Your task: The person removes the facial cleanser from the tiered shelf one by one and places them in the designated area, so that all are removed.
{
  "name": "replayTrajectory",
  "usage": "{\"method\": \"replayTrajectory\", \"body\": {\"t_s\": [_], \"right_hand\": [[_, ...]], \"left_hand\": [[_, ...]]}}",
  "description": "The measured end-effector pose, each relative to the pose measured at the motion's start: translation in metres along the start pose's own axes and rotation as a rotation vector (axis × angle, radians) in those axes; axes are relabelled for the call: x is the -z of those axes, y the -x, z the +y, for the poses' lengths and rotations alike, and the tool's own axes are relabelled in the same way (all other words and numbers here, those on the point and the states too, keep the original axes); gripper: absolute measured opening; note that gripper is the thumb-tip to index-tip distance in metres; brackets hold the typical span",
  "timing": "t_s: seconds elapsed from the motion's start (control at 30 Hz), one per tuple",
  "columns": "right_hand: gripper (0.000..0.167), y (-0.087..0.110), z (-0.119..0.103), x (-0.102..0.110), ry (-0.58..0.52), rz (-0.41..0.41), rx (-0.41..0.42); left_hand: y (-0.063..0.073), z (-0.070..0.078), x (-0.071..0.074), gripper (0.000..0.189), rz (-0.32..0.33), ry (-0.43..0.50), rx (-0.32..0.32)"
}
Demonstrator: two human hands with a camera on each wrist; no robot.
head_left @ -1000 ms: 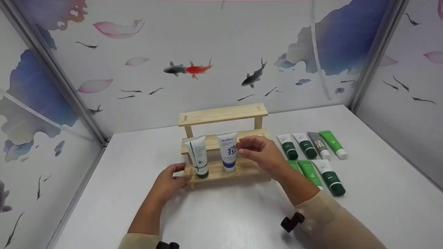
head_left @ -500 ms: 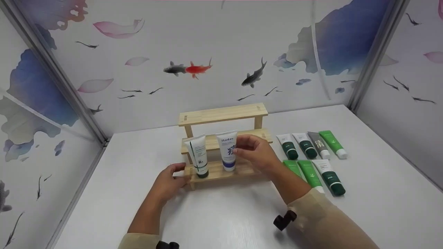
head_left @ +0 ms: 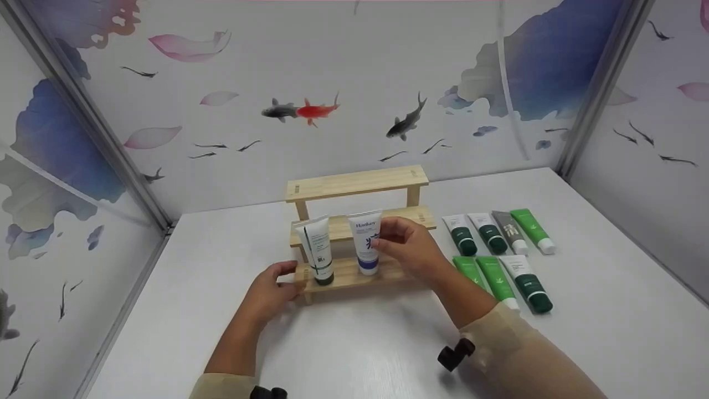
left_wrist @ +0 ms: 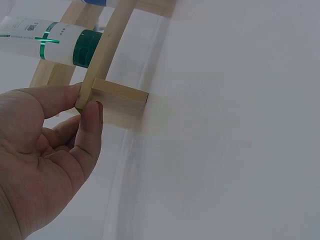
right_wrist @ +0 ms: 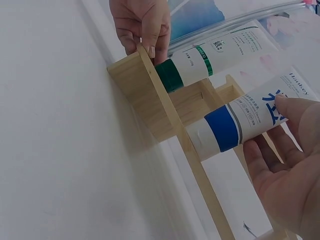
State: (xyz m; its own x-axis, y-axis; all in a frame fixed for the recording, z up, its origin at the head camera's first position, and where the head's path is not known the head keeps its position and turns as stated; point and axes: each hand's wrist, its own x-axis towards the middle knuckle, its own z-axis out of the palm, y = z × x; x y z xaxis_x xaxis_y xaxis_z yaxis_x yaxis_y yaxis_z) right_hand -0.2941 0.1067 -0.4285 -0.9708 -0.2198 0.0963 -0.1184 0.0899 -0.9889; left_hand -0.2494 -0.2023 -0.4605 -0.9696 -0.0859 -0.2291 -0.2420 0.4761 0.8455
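A three-tier wooden rack [head_left: 357, 183] stands at the middle of the table. My left hand [head_left: 271, 291] pinches the left end of its lowest shelf between thumb and fingers, plainly seen in the left wrist view. Upright on that shelf, cap down, is a white tube with a dark green cap [head_left: 317, 249]. To its right stands a white tube with a blue band [head_left: 364, 238], also cap down on the shelf. My right hand [head_left: 412, 246] holds this tube by its right side, thumb [right_wrist: 295, 107] on the printed front and fingers behind.
Several tubes lie flat in two rows right of the rack, among them a green tube [head_left: 532, 230], a grey tube [head_left: 509, 231] and a white and dark green tube [head_left: 527, 285]. Behind the rack rises a white wall [head_left: 354, 72] printed with fish.
My right hand has moved left and its thumb has come onto the blue-banded tube's front. That tube has shifted slightly to the right. The left hand keeps its place on the shelf.
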Motion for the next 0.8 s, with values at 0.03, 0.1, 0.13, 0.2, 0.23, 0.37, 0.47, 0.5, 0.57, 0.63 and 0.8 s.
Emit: {"method": "replayTrajectory", "body": {"t_s": [0.03,0.1,0.13,0.2,0.23,0.37,0.47,0.5,0.57,0.63,0.8], "right_hand": [[0.032,0.0,0.001,0.002,0.007,0.001,0.002],[0.033,0.001,0.001,0.006,0.017,0.006,0.008],[0.034,0.002,0.002,0.008,0.021,0.009,0.01],[0.035,0.003,0.003,0.014,0.029,0.019,0.007],[0.037,0.003,0.003,0.017,0.036,0.025,0.006],[0.04,0.006,0.004,0.03,0.076,0.06,-0.033],[0.042,0.01,0.004,0.042,0.103,0.079,-0.058],[0.042,0.012,0.005,0.047,0.108,0.083,-0.063],[0.043,0.015,0.005,0.056,0.119,0.09,-0.065],[0.044,0.019,0.006,0.066,0.129,0.098,-0.067],[0.049,0.032,0.006,0.092,0.162,0.128,-0.084]], "left_hand": [[0.0,0.0,0.0,0.06,0.0,0.0,0.001],[0.0,0.0,0.0,0.061,0.002,-0.003,0.002],[0.0,0.0,-0.001,0.061,0.004,-0.007,0.001],[0.0,-0.001,-0.001,0.061,0.007,-0.015,-0.004],[0.0,-0.001,-0.001,0.06,0.009,-0.019,-0.006],[-0.001,-0.001,0.0,0.06,0.012,-0.022,-0.019],[0.0,0.0,0.0,0.059,0.011,-0.016,-0.02],[0.0,0.0,0.0,0.059,0.009,-0.017,-0.019],[0.0,0.0,0.0,0.059,0.009,-0.019,-0.013],[0.001,0.0,0.0,0.059,0.007,-0.021,-0.007],[0.002,0.001,-0.001,0.06,0.003,-0.025,0.008]]}}
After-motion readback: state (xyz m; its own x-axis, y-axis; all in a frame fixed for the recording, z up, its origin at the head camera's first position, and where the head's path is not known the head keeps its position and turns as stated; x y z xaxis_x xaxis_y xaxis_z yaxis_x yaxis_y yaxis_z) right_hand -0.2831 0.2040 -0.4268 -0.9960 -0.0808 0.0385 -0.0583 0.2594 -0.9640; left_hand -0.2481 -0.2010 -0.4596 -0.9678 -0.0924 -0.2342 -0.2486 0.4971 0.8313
